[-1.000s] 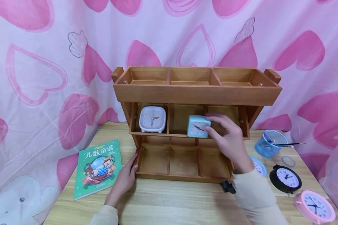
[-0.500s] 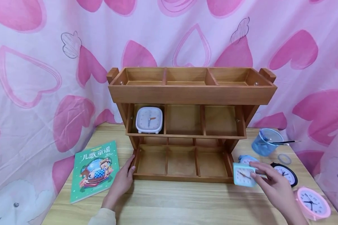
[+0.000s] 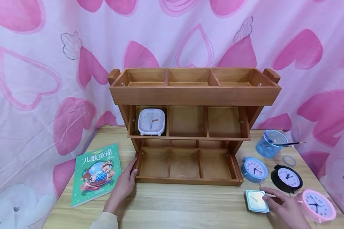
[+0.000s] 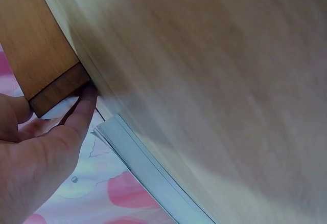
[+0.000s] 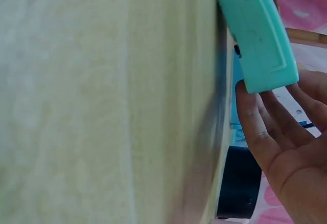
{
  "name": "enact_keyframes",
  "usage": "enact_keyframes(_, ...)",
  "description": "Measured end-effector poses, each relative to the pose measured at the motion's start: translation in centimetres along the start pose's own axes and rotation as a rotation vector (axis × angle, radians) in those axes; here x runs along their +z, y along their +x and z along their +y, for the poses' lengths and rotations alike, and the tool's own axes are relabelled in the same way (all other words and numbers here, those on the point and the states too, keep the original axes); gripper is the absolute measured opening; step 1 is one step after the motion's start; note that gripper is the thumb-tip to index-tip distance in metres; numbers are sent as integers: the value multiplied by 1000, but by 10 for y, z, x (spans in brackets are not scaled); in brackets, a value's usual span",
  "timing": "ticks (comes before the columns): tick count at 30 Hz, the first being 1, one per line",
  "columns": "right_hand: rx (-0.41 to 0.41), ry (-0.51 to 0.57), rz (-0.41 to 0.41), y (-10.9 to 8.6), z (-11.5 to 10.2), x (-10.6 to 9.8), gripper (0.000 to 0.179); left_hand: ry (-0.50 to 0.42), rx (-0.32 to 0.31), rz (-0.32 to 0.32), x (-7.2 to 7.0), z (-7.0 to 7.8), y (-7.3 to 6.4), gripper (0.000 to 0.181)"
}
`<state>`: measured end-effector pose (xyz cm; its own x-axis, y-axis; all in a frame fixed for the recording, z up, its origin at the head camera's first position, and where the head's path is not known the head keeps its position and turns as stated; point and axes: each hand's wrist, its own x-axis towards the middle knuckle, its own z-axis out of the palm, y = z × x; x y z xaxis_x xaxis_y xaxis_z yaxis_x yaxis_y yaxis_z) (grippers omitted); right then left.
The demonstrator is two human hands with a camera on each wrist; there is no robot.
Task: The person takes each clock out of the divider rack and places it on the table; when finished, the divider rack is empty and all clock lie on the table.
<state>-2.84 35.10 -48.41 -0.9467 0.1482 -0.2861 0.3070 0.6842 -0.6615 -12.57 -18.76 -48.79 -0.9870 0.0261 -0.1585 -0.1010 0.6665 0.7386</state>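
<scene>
My right hand [image 3: 283,206] pinches a small square turquoise alarm clock [image 3: 257,201] by its right side, low at the table's right front. In the right wrist view the clock's turquoise side [image 5: 260,37] shows, fingertips at its lower end, close over the tabletop. My left hand [image 3: 123,184] grips the lower left corner of a three-tier wooden shelf [image 3: 195,96]; in the left wrist view thumb and fingers lie on either side of the wooden end [image 4: 60,88]. A white square alarm clock [image 3: 151,122] stands in the middle tier's left compartment.
Right of the shelf are a blue alarm clock [image 3: 254,170], a black one [image 3: 286,178] and a pink one [image 3: 318,205]. Behind them stand a blue mesh pen cup [image 3: 270,146] and a clear ring [image 3: 289,160]. A green book [image 3: 97,173] lies at left.
My right hand has taken the turquoise clock from the middle tier's centre compartment down and right, low over the table. The left hand has stayed at the shelf's corner.
</scene>
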Motion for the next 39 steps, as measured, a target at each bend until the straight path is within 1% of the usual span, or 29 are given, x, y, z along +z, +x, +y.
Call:
enact_keyframes(4,52,6,-39,3,3,0,52,-2,0,-2,1,0,0,53)
enact_keyframes(12,53,-23,-47,8,8,3,52,10,38,15,1,-3,2,52)
enact_keyframes(18,75,-50,-63,11,7,6,53,7,30,9,0,-4,1,52)
enact_keyframes(20,56,-70,-38,11,2,5,51,8,26,5,-1,-4,0,53)
enact_keyframes(21,26,-79,-6,10,-3,4,49,7,22,5,-1,-4,-1,53)
enact_keyframes(22,-17,-90,45,9,-9,4,46,8,20,6,-2,-4,-2,53)
enact_keyframes(24,-135,-113,177,5,-29,3,38,10,15,4,-2,-4,-3,53)
enact_keyframes(26,-256,-140,303,-2,-57,1,31,11,16,6,-3,-4,-4,53)
enact_keyframes(27,-334,-140,355,-4,-73,1,27,11,20,8,-3,-4,-4,53)
enact_keyframes(28,-405,-137,396,-7,-90,1,25,13,23,9,-3,-4,-3,52)
enact_keyframes(30,-548,-115,437,-10,-125,2,24,11,30,9,-4,-3,-3,53)
enact_keyframes(33,-763,-64,443,-6,-175,8,29,13,33,10,-4,-3,-2,52)
enact_keyframes(35,-881,-38,425,2,-207,15,32,11,30,8,-3,-2,-1,53)
enact_keyframes(37,-976,-7,381,14,-238,22,31,8,27,9,-2,-2,0,53)
enact_keyframes(39,-1040,21,320,27,-266,30,29,5,28,11,-1,-1,0,53)
